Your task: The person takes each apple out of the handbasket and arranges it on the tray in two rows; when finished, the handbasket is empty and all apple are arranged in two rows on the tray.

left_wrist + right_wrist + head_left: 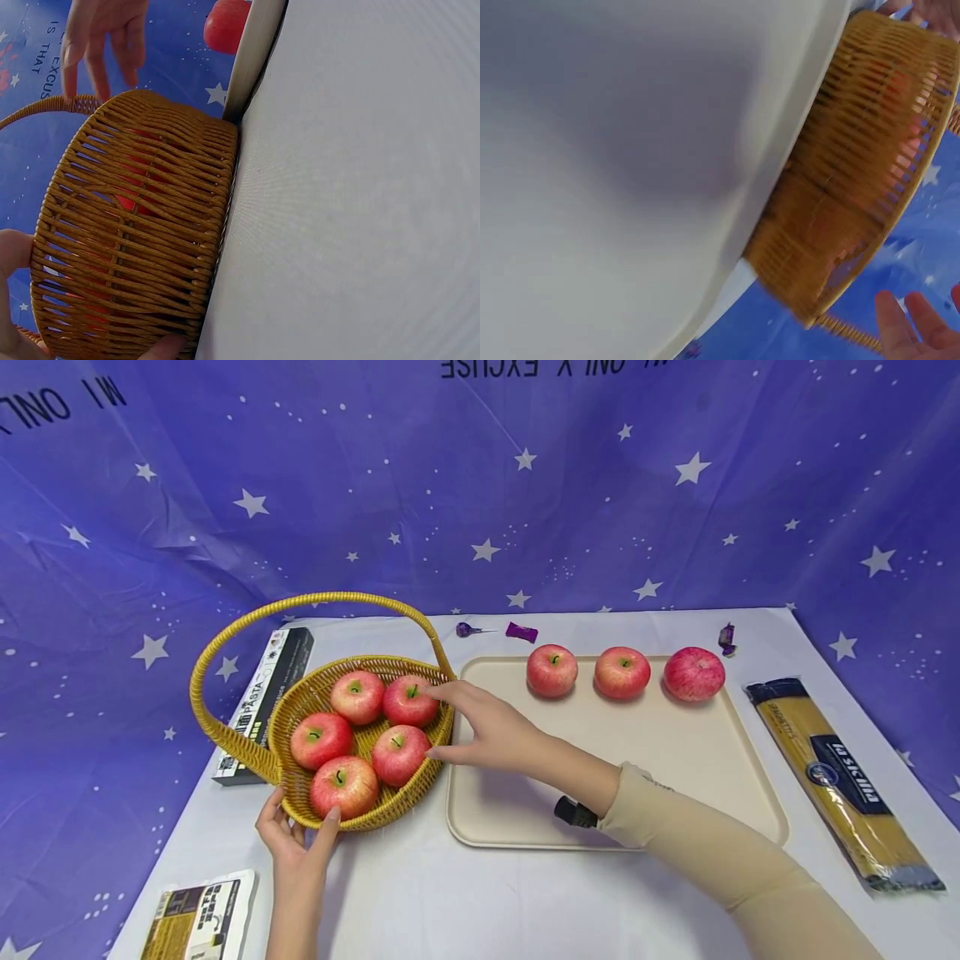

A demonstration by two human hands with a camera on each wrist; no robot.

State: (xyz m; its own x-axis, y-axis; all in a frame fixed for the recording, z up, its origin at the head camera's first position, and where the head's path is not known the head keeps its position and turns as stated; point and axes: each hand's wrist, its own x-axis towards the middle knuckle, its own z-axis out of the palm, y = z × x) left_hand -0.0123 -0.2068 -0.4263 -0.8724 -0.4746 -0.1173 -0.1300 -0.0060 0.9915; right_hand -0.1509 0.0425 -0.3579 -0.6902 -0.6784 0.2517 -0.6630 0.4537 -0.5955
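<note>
Three apples are already sitting in a row along the far edge of the cream tray, while five are still lying in the woven basket just left of it, so the moving looks under halfway done. The right hand is reaching over the basket's right rim, fingers spread and grasping nothing, fingertips nearing the far-right apple, red-pink with a green stem. The left hand is gripping the basket's near rim.
</note>
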